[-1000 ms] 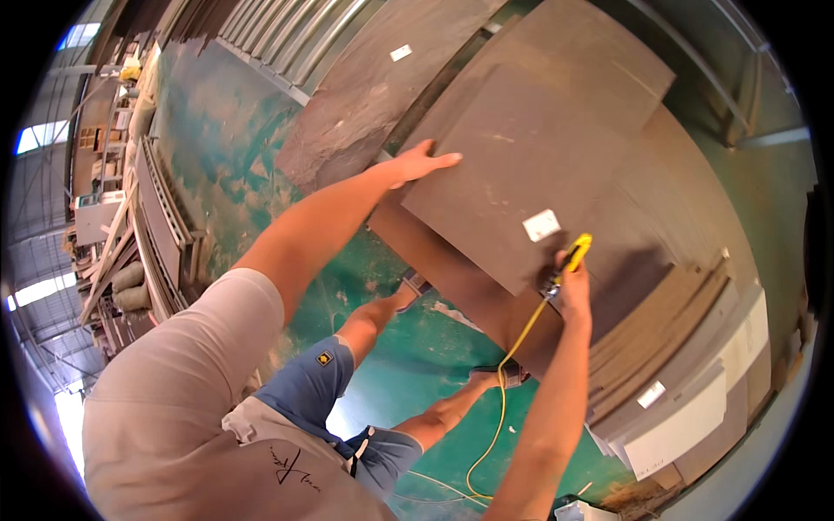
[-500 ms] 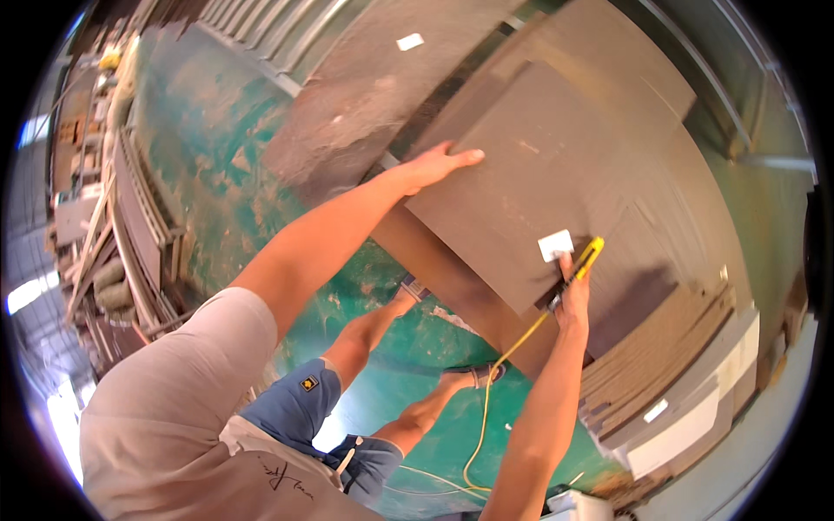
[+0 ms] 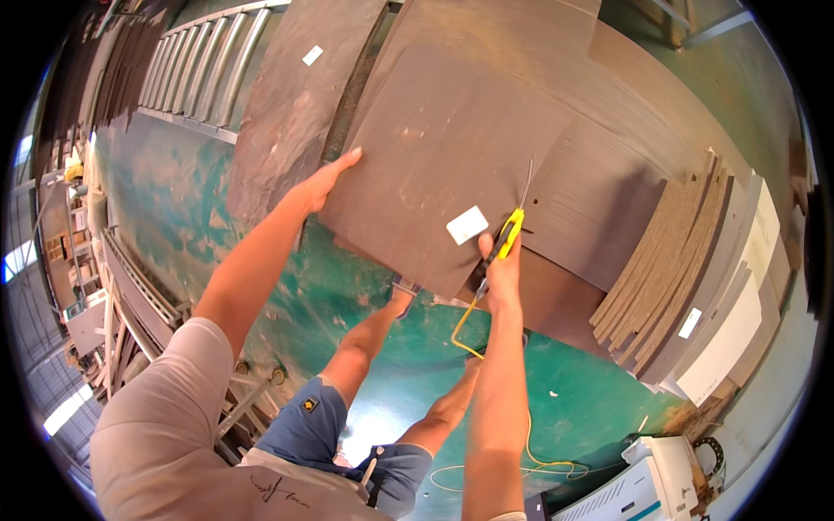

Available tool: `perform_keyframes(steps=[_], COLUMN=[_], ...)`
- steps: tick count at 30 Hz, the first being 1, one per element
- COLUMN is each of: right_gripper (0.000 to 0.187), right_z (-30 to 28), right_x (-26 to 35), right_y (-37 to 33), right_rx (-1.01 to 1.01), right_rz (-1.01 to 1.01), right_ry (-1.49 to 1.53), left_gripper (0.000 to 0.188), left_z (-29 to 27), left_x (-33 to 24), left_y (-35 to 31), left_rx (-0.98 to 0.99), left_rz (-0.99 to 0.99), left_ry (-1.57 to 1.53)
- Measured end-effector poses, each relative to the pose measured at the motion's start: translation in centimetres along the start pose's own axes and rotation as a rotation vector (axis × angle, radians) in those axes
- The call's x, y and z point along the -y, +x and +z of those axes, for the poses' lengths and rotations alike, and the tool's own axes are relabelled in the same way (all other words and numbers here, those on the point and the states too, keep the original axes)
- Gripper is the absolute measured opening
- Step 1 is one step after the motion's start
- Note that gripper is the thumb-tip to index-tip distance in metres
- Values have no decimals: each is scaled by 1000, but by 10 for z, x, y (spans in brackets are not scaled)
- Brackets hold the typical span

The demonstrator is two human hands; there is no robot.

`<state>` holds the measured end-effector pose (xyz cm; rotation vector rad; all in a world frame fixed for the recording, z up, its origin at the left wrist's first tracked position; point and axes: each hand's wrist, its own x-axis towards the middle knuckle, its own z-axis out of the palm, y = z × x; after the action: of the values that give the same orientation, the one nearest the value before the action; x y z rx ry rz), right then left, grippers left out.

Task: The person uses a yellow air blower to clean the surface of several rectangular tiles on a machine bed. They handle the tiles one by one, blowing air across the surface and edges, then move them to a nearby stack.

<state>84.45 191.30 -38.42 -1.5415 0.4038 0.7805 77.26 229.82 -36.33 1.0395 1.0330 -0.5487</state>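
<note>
A dark brown flat panel (image 3: 434, 148) lies tilted over larger brown boards in front of me. My left hand (image 3: 323, 184) grips its left edge, thumb on top and fingers hidden underneath. A yellow and black air blow gun (image 3: 512, 233) with a long thin nozzle is in my right hand (image 3: 502, 276), by the panel's near right corner. A yellow air hose (image 3: 460, 330) runs from the gun down to the floor. Beside my right thumb, a white label (image 3: 467, 225) sits on the panel. Whether my right fingers also hold the panel cannot be seen.
Brown boards (image 3: 599, 208) lie under and beyond the panel. Several panels (image 3: 665, 260) stand on edge at right, with white sheets (image 3: 725, 339) beside them. A stone-like slab (image 3: 276, 130) and a metal roller rack (image 3: 204, 74) are at left. A white machine (image 3: 621, 491) stands lower right.
My view has turned, so the panel and both hands sit further left. The blow gun has tipped more upright, and its thin nozzle now shows. Both hands keep their grip.
</note>
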Motion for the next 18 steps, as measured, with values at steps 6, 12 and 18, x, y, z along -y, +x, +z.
perform_keyframes(steps=[6, 12, 18], right_gripper=[77, 89, 103], right_z=[-24, -42, -37], right_x=[-38, -38, -4], right_y=[-32, -11, -20], right_rx=[82, 172, 206], right_rz=[134, 195, 79], right_ry=[140, 117, 120], left_gripper=[105, 104, 100], left_z=[-14, 19, 19], left_x=[44, 6, 40], left_y=[-14, 5, -2], left_rx=[40, -14, 75], left_rz=[-47, -74, 102], left_ry=[-76, -116, -193])
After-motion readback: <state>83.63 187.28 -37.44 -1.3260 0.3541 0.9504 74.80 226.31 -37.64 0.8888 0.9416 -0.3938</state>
